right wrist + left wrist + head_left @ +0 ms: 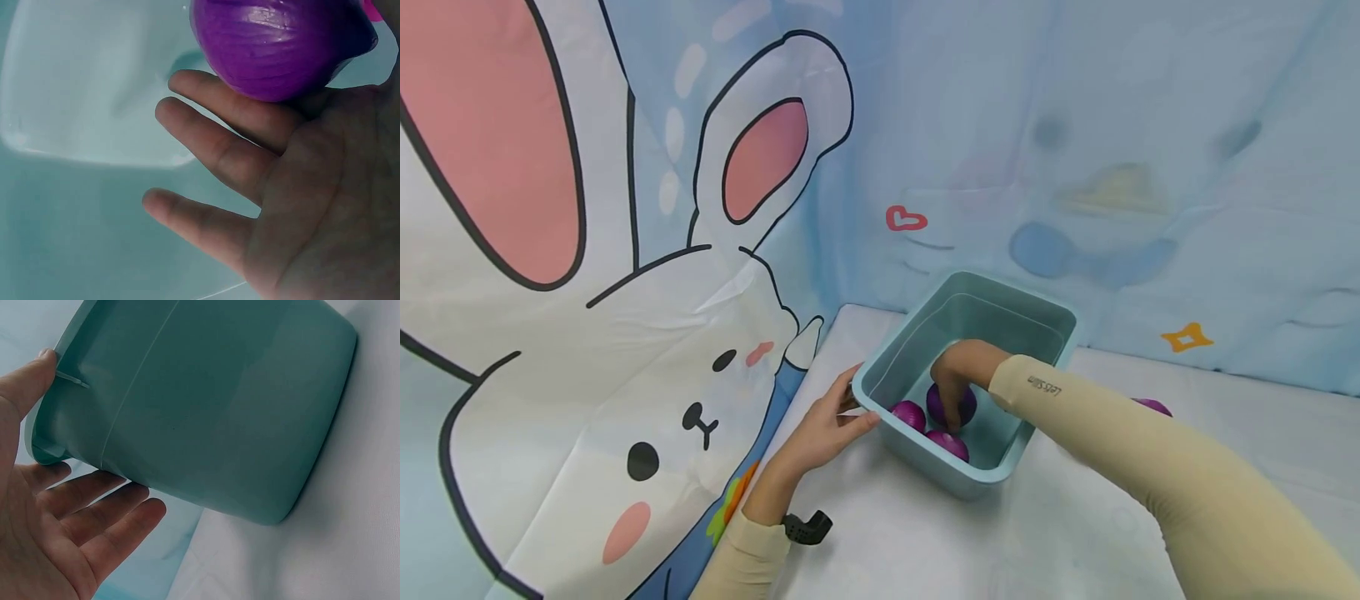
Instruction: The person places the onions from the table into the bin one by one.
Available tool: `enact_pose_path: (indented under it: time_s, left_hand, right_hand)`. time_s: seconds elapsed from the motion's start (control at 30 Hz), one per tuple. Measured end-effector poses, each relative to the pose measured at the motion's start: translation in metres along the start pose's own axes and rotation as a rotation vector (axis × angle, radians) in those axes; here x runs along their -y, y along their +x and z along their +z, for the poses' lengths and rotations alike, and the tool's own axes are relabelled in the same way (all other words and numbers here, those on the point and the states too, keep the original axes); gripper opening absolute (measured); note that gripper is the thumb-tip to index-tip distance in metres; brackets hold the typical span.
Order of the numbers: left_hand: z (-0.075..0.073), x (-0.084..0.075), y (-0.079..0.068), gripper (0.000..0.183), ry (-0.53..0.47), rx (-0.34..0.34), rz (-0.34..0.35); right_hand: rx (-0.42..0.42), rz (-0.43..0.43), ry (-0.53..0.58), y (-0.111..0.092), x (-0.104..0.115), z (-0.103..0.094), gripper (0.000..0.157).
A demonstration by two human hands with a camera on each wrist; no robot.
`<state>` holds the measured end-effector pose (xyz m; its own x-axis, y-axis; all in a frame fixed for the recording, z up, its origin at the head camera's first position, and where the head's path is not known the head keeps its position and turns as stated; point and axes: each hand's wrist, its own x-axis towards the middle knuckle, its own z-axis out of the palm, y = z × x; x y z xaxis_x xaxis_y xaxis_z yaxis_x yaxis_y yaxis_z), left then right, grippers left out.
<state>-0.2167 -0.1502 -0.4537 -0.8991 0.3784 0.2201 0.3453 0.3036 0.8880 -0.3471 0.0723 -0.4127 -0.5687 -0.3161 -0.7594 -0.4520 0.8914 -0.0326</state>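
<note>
Bin [925,467] grasped at its corner by the left hand [822,432]; inside, purple onion [269,47] touched by spread fingers of the right hand [300,181], grip indeterminable; low, gentle handling advised.

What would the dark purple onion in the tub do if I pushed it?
The dark purple onion would probably roll, because its sides look round. It might wobble off course, since one end narrows to a point. It could feel a bit slippery too, as its surface looks smooth and shiny.
</note>
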Motion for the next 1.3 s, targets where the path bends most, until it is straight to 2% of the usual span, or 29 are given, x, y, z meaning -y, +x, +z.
enact_pose_path:
  time_s: [0.33,0.53,0.57,0.7,0.77,0.8,0.97,1.1,1.17,1.3]
  left_hand:
    - [0.006,-0.001,0.000,0.072,-0.016,0.034,0.007]
    - [0.007,-0.003,-0.001,0.073,-0.008,0.022,0.002]
    - [0.008,0.002,0.000,0.073,-0.003,0.020,0.003]
    - [0.007,0.004,0.001,0.074,0.008,0.016,0.009]
    - [0.008,0.011,0.003,0.074,0.013,0.011,0.010]
    - [0.007,0.011,0.003,0.074,0.011,0.009,0.011]
    - [0.006,0.032,0.005,0.074,0.024,-0.006,0.009]
    - [0.005,0.036,0.005,0.073,0.017,-0.009,0.013]
    - [0.005,0.036,0.005,0.073,0.014,-0.008,0.014]
    - [0.005,0.034,0.005,0.073,0.012,-0.005,0.007]
  right_hand:
    - [-0.004,0.012,-0.054,0.003,-0.004,0.011,0.048]
    - [-0.022,0.000,-0.095,0.004,-0.005,0.010,0.060]
    - [-0.032,0.000,-0.103,0.003,-0.005,0.009,0.064]
    - [-0.077,-0.011,-0.113,-0.004,-0.006,0.001,0.072]
    - [-0.103,-0.026,-0.108,-0.008,-0.007,-0.005,0.079]
    - [-0.114,-0.034,-0.105,-0.011,-0.008,-0.008,0.080]
    - [-0.176,-0.057,-0.113,-0.024,-0.010,-0.020,0.088]
    - [-0.210,-0.057,-0.122,-0.035,-0.013,-0.026,0.091]
    - [-0.230,-0.066,-0.113,-0.039,-0.015,-0.028,0.088]
    - [-0.291,-0.127,-0.039,-0.050,-0.021,-0.034,0.065]
